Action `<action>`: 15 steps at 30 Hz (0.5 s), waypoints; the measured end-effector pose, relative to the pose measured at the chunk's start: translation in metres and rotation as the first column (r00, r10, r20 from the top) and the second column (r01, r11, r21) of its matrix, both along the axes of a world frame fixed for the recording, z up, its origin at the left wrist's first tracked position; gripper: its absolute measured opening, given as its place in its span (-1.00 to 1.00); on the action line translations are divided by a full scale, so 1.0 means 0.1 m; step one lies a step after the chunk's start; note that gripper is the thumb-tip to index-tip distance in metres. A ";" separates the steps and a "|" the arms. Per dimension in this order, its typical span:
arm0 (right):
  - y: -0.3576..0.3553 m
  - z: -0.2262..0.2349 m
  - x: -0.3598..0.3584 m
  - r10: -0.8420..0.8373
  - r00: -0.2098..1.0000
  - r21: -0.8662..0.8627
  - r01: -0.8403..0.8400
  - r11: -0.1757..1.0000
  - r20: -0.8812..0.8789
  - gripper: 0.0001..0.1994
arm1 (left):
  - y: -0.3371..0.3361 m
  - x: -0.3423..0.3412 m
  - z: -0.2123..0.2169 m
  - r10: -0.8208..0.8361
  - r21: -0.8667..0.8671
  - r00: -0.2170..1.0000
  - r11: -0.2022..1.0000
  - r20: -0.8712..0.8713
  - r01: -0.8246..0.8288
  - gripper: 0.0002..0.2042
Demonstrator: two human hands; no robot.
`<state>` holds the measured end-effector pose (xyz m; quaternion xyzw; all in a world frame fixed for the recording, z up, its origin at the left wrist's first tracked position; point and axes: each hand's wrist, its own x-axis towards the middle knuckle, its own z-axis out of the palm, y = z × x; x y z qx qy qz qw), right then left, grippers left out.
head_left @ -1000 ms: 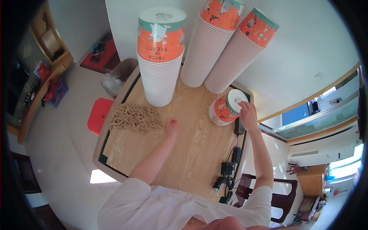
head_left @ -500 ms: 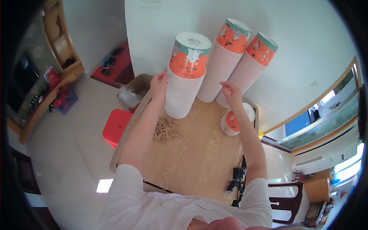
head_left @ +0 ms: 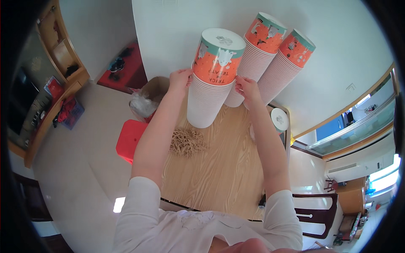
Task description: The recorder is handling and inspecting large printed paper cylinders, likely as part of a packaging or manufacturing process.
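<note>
A tall stack of paper cups [head_left: 211, 84], white below with an orange and teal printed cup on top, stands on the wooden table [head_left: 219, 177]. My left hand [head_left: 180, 79] grips its left side near the top. My right hand [head_left: 247, 87] holds its right side. Two more tall cup stacks [head_left: 270, 46] lean against the white wall behind. A short cup stack with a white base up [head_left: 279, 119] stands at the table's right edge.
A heap of brown twine [head_left: 187, 142] lies on the table's left part. A red stool [head_left: 130, 139] and a box with a plastic bag [head_left: 145, 103] stand on the floor to the left. A dark wooden chair [head_left: 314, 213] is at the right.
Both hands have risen from the table and the short cup stack to the top of the nearest tall stack and now hold it on either side.
</note>
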<state>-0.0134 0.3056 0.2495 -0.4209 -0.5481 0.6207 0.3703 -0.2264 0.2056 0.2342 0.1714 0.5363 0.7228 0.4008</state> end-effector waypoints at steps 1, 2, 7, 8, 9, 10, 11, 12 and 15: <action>0.00 0.01 -0.01 0.002 1.000 -0.005 -0.002 1.000 0.008 -0.88 | -0.01 -0.03 0.00 0.002 -0.005 1.000 1.000 0.008 -0.002 -0.90; -0.01 0.03 -0.02 0.009 1.000 -0.030 -0.009 1.000 0.002 -0.88 | -0.01 -0.05 0.01 -0.014 -0.017 1.000 1.000 0.014 0.015 -0.90; 0.05 0.06 0.00 0.030 0.999 -0.085 -0.032 0.996 -0.033 -0.88 | -0.04 -0.07 0.08 -0.076 0.000 0.997 0.997 0.017 0.076 -0.91; 0.05 0.08 0.00 0.028 0.998 -0.086 -0.033 0.996 -0.057 -0.90 | -0.05 -0.07 0.11 -0.080 -0.021 0.997 0.997 0.011 0.080 -0.91; 0.04 0.11 0.00 0.025 0.996 -0.086 -0.032 0.996 -0.082 -0.91 | -0.06 -0.07 0.13 -0.085 -0.041 0.996 0.996 0.005 0.085 -0.90; 0.03 0.13 -0.01 0.026 0.996 -0.088 -0.033 0.996 -0.080 -0.91 | -0.06 -0.07 0.12 -0.084 -0.044 0.996 0.995 0.008 0.084 -0.90; 0.02 0.16 -0.01 0.028 0.998 -0.113 -0.034 0.993 -0.058 -0.91 | -0.07 -0.08 0.12 -0.100 -0.058 0.995 0.993 -0.024 0.098 -0.89; 0.02 0.17 -0.02 0.030 0.999 -0.137 -0.035 0.990 -0.038 -0.91 | -0.08 -0.10 0.13 -0.116 -0.072 0.992 0.991 -0.057 0.112 -0.89; 0.07 0.18 0.00 0.058 0.995 -0.132 -0.068 0.989 -0.077 -0.89 | -0.06 -0.15 0.16 -0.143 -0.090 0.990 0.986 -0.008 0.142 -0.89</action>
